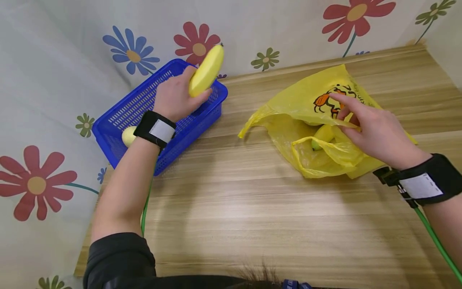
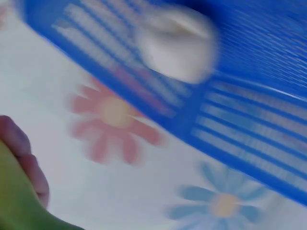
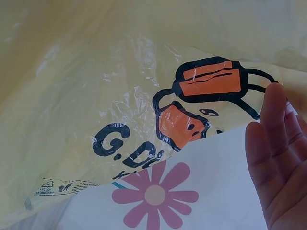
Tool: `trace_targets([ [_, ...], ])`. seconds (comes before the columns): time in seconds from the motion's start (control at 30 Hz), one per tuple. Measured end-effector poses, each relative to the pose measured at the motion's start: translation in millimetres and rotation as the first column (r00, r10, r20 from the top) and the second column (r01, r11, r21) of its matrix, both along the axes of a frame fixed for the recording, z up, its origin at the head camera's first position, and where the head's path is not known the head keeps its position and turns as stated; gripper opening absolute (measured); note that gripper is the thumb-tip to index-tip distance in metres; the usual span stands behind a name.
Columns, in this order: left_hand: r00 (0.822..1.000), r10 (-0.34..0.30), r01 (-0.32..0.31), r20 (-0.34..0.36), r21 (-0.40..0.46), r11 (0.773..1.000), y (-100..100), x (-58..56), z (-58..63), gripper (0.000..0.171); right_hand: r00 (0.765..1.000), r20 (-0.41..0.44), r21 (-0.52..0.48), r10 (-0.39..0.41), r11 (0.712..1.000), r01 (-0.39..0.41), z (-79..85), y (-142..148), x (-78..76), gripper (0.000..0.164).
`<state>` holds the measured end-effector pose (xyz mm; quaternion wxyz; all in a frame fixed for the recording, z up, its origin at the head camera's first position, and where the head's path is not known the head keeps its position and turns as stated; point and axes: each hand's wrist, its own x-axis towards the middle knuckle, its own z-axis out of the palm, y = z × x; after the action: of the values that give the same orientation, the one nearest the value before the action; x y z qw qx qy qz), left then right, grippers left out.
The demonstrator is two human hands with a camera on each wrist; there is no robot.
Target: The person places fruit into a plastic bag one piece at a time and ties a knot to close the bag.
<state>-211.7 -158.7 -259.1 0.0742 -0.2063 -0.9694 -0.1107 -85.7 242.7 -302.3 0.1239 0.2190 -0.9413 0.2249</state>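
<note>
In the head view my left hand grips a yellow banana above the blue plastic basket. The banana's far tip points up and away. A pale round fruit lies in the basket, partly behind the wrist; it is blurred in the left wrist view. On the right, my right hand holds the mouth edge of a yellow plastic bag with thumb and fingers, the index finger stretched over the print. Inside the bag, a yellow fruit with a green tip shows through the opening.
The wood-grain table runs under the bag and up to the basket. A white curtain with printed flowers hangs behind and along the left. Green cables trail from the wrist bands.
</note>
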Motion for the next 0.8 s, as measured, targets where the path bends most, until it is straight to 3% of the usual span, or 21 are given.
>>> trace_targets([
  [0.07,0.990,-0.142,0.142,0.000,0.003,0.990,16,14.5,0.7,0.056,1.000,-0.006,-0.001,-0.002,1.000,0.002,0.4,-1,-0.4,0.076],
  [0.1,0.976,-0.217,0.217,0.007,0.001,0.976,24,21.8,0.5,0.055,1.000,-0.010,-0.002,-0.004,1.000,0.004,0.6,-1,-0.5,0.076],
  [0.2,0.910,-0.408,0.410,0.075,-0.007,0.912,45,42.6,-1.9,0.051,1.000,-0.022,-0.003,-0.007,1.000,0.007,1.3,-2,-1.2,0.075],
  [0.3,0.842,-0.501,0.513,0.200,-0.010,0.858,65,57.2,-7.2,0.046,0.999,-0.034,-0.003,-0.007,1.000,0.007,2.0,-3,-1.9,0.075],
  [0.37,0.805,-0.524,0.548,0.278,-0.008,0.836,77,61.8,-13.7,0.045,0.999,-0.042,-0.005,-0.002,1.000,0.002,2.3,-3,-2.1,0.074],
  [0.5,0.752,-0.533,0.572,0.388,0.020,0.820,97,61.4,-30.7,0.048,0.998,-0.061,-0.009,0.004,1.000,-0.005,2.8,-5,-2.1,0.073],
  [0.6,0.729,-0.516,0.554,0.450,0.057,0.831,113,57.6,-41.5,0.060,0.997,-0.071,-0.018,0.010,1.000,-0.011,3.0,-7,-2.6,0.072],
  [0.67,0.703,-0.522,0.550,0.483,0.097,0.830,125,53.5,-47.0,0.068,0.997,-0.077,-0.022,0.016,1.000,-0.018,3.1,-8,-3.3,0.072],
  [0.8,0.676,-0.545,0.546,0.495,0.160,0.822,152,45.8,-55.4,0.069,0.997,-0.076,-0.020,0.022,1.000,-0.023,4.4,-9,-4.4,0.071],
])
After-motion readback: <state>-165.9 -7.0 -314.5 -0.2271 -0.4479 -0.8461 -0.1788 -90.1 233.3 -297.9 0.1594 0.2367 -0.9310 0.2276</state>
